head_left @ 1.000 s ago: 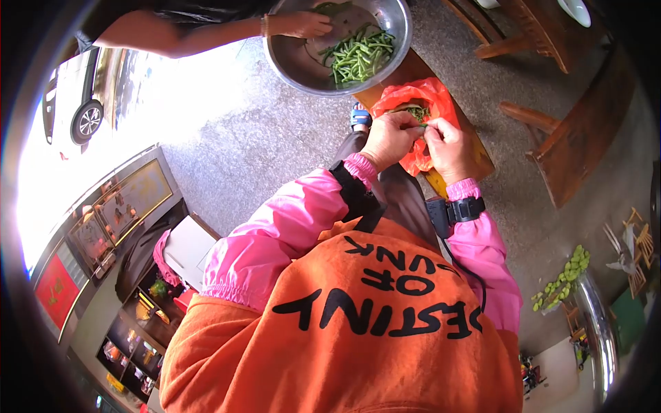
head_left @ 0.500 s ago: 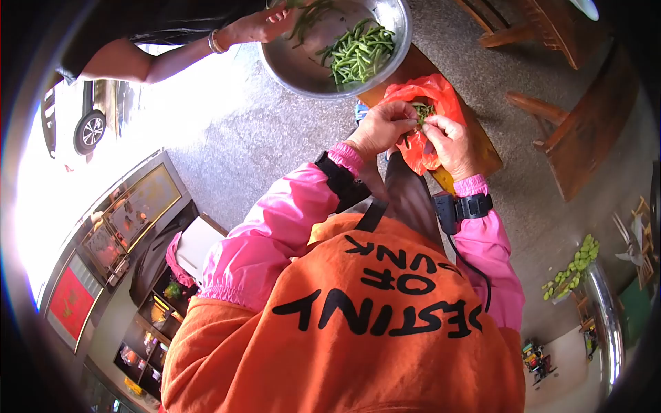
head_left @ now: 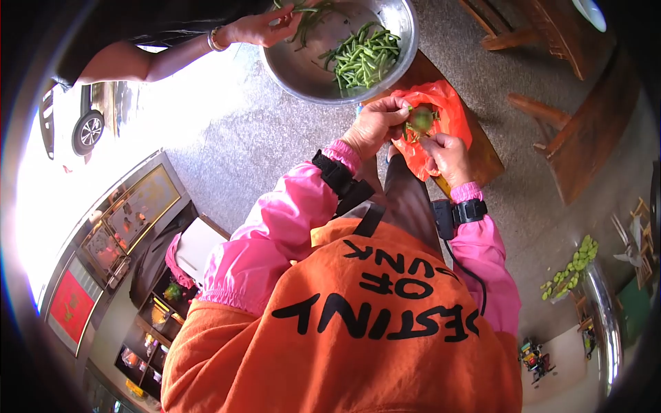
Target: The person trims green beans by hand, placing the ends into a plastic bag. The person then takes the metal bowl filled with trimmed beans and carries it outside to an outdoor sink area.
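My left hand (head_left: 379, 126) is closed in a pinch beside the red plastic bag (head_left: 451, 103), with a green bean (head_left: 405, 129) between thumb and fingers. Over the bag's near side, my right hand (head_left: 449, 157) has its thumb and fingertips pressed together; whatever they hold is too small to make out. Inside the bag lie small green and yellowish bits (head_left: 422, 122), partly blurred. Beyond my hands stands a metal basin (head_left: 292, 79) with a heap of green beans (head_left: 365, 58). Another person's hand (head_left: 258, 29) holds several beans (head_left: 310, 20) above its left side.
Under the bag and basin is a wooden bench (head_left: 487, 162). Wooden furniture (head_left: 575, 148) stands on the right. Light green pieces (head_left: 571, 268) lie farther down the right side. Shelves (head_left: 148, 344) stand at lower left, and a car wheel (head_left: 89, 132) shows outside.
My hands have moved apart; the right came down toward me, the left slightly left. More of the bag's contents shows between them. The other person's hand shifted slightly above the basin.
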`<action>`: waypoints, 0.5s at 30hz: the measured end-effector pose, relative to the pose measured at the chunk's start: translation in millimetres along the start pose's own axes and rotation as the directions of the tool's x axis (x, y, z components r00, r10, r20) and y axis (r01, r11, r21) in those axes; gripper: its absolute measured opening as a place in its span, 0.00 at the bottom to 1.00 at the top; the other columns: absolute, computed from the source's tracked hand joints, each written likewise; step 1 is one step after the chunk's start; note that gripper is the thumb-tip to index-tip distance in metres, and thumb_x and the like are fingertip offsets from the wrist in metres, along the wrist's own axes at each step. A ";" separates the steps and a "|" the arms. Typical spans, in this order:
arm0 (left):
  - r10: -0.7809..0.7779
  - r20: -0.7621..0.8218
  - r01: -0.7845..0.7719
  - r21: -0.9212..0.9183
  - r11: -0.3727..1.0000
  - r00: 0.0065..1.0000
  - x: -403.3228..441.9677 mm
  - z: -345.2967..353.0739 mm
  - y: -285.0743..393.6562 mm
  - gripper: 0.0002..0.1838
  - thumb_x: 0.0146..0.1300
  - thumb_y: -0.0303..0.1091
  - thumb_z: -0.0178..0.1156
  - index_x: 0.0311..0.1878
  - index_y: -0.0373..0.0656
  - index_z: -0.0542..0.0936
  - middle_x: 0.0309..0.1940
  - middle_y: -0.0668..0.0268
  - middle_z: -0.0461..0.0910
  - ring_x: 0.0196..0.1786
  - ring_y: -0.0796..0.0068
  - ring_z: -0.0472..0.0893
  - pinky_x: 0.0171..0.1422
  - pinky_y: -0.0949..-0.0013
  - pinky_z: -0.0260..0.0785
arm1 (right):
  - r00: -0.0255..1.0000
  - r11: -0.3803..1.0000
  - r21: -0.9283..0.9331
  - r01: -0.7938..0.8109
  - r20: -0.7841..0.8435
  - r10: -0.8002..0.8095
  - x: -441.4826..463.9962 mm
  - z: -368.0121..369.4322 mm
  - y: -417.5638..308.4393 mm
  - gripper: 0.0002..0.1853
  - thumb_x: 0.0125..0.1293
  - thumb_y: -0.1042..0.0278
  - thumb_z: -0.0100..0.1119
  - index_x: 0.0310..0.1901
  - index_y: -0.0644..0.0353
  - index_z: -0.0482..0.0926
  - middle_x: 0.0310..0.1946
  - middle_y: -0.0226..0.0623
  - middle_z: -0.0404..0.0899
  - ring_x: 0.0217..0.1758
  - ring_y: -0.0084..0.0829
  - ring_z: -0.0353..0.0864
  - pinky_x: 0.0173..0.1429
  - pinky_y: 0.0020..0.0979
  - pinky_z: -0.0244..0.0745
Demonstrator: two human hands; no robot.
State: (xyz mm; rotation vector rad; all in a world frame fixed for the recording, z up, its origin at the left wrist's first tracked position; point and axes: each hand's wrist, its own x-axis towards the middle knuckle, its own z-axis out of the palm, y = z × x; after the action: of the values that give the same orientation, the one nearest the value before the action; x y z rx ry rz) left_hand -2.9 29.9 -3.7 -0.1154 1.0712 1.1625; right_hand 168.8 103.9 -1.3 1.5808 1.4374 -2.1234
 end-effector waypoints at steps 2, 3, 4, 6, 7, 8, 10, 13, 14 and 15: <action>0.047 -0.063 -0.048 -0.018 0.999 0.997 0.1 -2.5 3.1 0.02 0.64 0.28 0.52 0.36 0.46 0.74 0.31 0.70 0.78 0.26 0.82 0.73 0.30 0.78 0.66 | 0.999 0.999 -0.046 0.026 -0.027 -0.028 1.4 0.2 4.9 0.10 0.58 0.70 0.58 0.22 0.64 0.74 0.13 0.25 0.68 0.11 0.16 0.65 0.17 0.23 0.61; 0.059 -0.115 -0.060 -0.005 0.998 0.992 -0.4 -5.8 6.3 0.01 0.63 0.28 0.54 0.35 0.45 0.74 0.28 0.69 0.78 0.23 0.82 0.73 0.28 0.79 0.65 | 0.996 0.996 -0.069 0.048 -0.065 -0.053 4.6 0.7 9.5 0.08 0.58 0.70 0.57 0.25 0.65 0.75 0.13 0.26 0.69 0.11 0.17 0.66 0.18 0.23 0.61; 0.063 -0.120 -0.064 -0.003 0.998 0.991 0.8 -12.1 8.9 0.01 0.63 0.28 0.54 0.35 0.45 0.74 0.28 0.69 0.78 0.23 0.82 0.73 0.28 0.79 0.65 | 0.992 0.994 -0.090 0.069 -0.100 -0.078 7.1 2.0 14.0 0.07 0.59 0.71 0.57 0.28 0.66 0.76 0.14 0.26 0.69 0.12 0.17 0.67 0.18 0.23 0.62; 0.228 -0.294 -0.168 0.217 0.962 0.928 10.4 -32.4 14.9 0.01 0.61 0.27 0.56 0.35 0.43 0.74 0.25 0.69 0.77 0.21 0.82 0.72 0.25 0.79 0.64 | 0.992 0.995 -0.043 0.089 -0.088 -0.092 10.4 4.2 21.8 0.06 0.59 0.71 0.56 0.33 0.66 0.77 0.17 0.28 0.71 0.13 0.17 0.68 0.19 0.23 0.64; 0.351 -0.300 -0.267 0.286 0.920 0.887 16.0 -42.5 18.3 0.02 0.58 0.26 0.57 0.34 0.42 0.75 0.23 0.69 0.77 0.19 0.83 0.70 0.24 0.79 0.63 | 0.991 0.995 0.001 0.104 -0.087 -0.104 11.7 4.3 24.9 0.08 0.59 0.71 0.55 0.38 0.66 0.77 0.19 0.30 0.73 0.14 0.18 0.70 0.20 0.23 0.65; 0.416 -0.365 -0.268 0.391 0.880 0.833 21.8 -51.9 20.9 0.03 0.56 0.25 0.58 0.35 0.40 0.76 0.23 0.69 0.76 0.20 0.84 0.69 0.24 0.80 0.62 | 0.991 0.995 0.003 0.104 -0.082 -0.103 12.8 4.0 28.5 0.08 0.59 0.71 0.55 0.38 0.66 0.77 0.19 0.30 0.73 0.14 0.18 0.70 0.20 0.23 0.65; 0.490 -0.351 -0.281 0.503 0.818 0.798 32.6 -71.6 25.3 0.08 0.54 0.28 0.60 0.38 0.39 0.78 0.25 0.68 0.78 0.24 0.80 0.73 0.28 0.75 0.67 | 0.997 0.998 -0.038 0.053 -0.048 -0.055 15.3 2.6 34.1 0.12 0.60 0.72 0.54 0.45 0.65 0.76 0.25 0.33 0.77 0.16 0.19 0.72 0.22 0.23 0.68; 0.720 -0.091 -0.200 0.930 0.309 0.688 41.5 -90.1 35.5 0.10 0.52 0.34 0.60 0.38 0.42 0.79 0.30 0.59 0.80 0.35 0.62 0.80 0.42 0.66 0.71 | 0.997 0.998 -0.043 0.039 -0.062 -0.041 17.2 3.9 42.1 0.12 0.60 0.71 0.54 0.44 0.66 0.76 0.27 0.34 0.78 0.16 0.20 0.73 0.22 0.23 0.68; 0.721 -0.091 -0.194 0.933 0.302 0.687 43.7 -96.0 41.5 0.10 0.52 0.34 0.60 0.38 0.42 0.79 0.30 0.59 0.80 0.35 0.62 0.80 0.42 0.66 0.71 | 0.997 0.999 -0.043 0.024 -0.074 -0.027 17.6 4.2 45.1 0.12 0.60 0.71 0.54 0.44 0.67 0.76 0.27 0.34 0.78 0.16 0.20 0.72 0.22 0.23 0.68; 0.735 -0.103 -0.152 0.950 0.272 0.671 46.9 -103.1 48.1 0.11 0.52 0.36 0.59 0.38 0.43 0.80 0.32 0.57 0.79 0.38 0.59 0.79 0.45 0.64 0.71 | 0.997 0.999 -0.035 0.012 -0.077 -0.015 17.5 4.7 45.4 0.12 0.61 0.71 0.54 0.44 0.67 0.76 0.27 0.33 0.78 0.17 0.19 0.72 0.22 0.22 0.68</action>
State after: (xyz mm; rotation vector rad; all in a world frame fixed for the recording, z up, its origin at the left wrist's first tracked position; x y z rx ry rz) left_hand -105.2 24.2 -72.1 0.8864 2.2827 0.8953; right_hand 184.7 83.1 -42.6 1.6618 1.5041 -2.0543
